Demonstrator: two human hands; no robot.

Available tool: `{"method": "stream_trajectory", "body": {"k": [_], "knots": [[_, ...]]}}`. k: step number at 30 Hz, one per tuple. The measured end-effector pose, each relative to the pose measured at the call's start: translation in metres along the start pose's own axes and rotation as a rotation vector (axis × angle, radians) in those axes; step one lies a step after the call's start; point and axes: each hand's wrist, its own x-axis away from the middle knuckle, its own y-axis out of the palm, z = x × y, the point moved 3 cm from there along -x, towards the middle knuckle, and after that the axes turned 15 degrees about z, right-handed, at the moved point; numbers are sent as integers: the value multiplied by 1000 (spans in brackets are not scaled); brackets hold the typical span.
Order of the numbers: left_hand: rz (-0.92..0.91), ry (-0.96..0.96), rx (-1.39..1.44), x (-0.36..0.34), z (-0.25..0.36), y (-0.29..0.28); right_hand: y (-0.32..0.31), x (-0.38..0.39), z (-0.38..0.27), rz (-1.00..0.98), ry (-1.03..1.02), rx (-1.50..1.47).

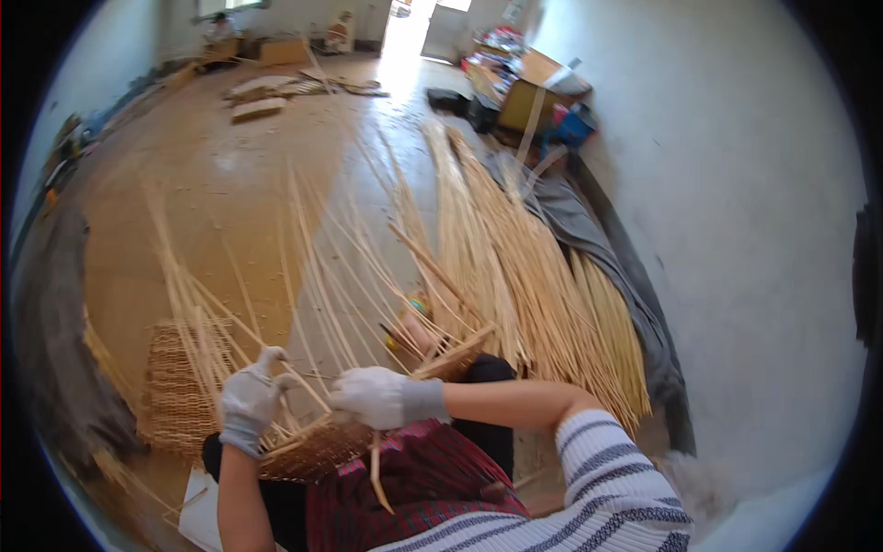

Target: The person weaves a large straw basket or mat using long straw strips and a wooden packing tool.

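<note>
A partly woven wicker panel [317,453] lies across my lap, its long loose canes [317,267] fanning out away from me over the floor. My left hand [250,397], in a pale work glove, is closed with thumb and fingers around a cane beside the panel's left end. Close to it, my gloved right hand [372,397] grips a weaving strip at the panel's upper edge; its fingertips are partly hidden. A pale strip end [378,478] hangs below the right hand over my red checked apron [441,469].
Another woven piece [179,382] lies on the floor at left. Long bundles of cane [524,267] stretch along the right, beside grey cloth [607,225]. Boxes and bags [529,101] are piled by the right wall. Far off, a person [221,32] sits near flat pieces [267,92].
</note>
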Motion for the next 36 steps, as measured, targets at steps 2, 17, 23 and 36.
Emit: {"method": "stream_trajectory", "body": {"k": [2,17,23,36], "knots": [[-44,24,-15,-3,5,2,8,2,3,76,63,-8],[-46,125,-88,-7,14,3,-57,22,-24,244,427,-535],[-231,88,-309,-4,9,3,-34,7,-18,251,495,-364],[-438,170,-253,-16,39,17,-15,0,-22,51,642,-37]]}}
